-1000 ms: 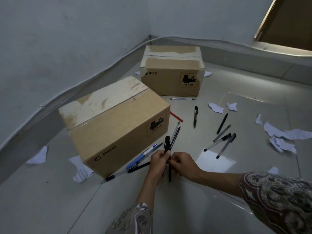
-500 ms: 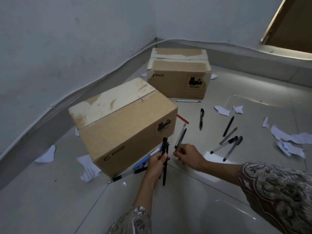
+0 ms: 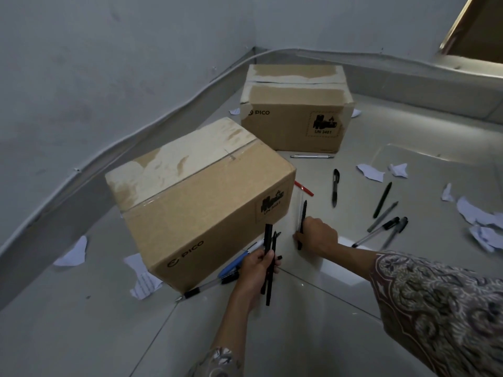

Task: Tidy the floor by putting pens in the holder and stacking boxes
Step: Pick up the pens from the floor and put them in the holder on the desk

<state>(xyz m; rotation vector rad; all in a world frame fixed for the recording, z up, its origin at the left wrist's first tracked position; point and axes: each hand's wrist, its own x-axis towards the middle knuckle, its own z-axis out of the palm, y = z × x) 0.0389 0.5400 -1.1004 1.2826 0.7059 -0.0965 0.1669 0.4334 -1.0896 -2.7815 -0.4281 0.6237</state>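
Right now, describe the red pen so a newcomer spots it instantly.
Start at the nearer cardboard box, the one closest to the hands. At its right-hand corner a red pen pokes out across the floor. It is the only red one; the other loose pens look black, grey or blue.

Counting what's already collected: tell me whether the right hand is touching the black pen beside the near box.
Touching. The head view shows the right hand with its fingers curled round the black pen lying by the near box.

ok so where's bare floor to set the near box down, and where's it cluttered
Bare floor lies near left of the near box, beyond the paper scraps, and between the forearms. Crowded: pens and torn paper right of the right hand; more pens along the box's front by the left hand.
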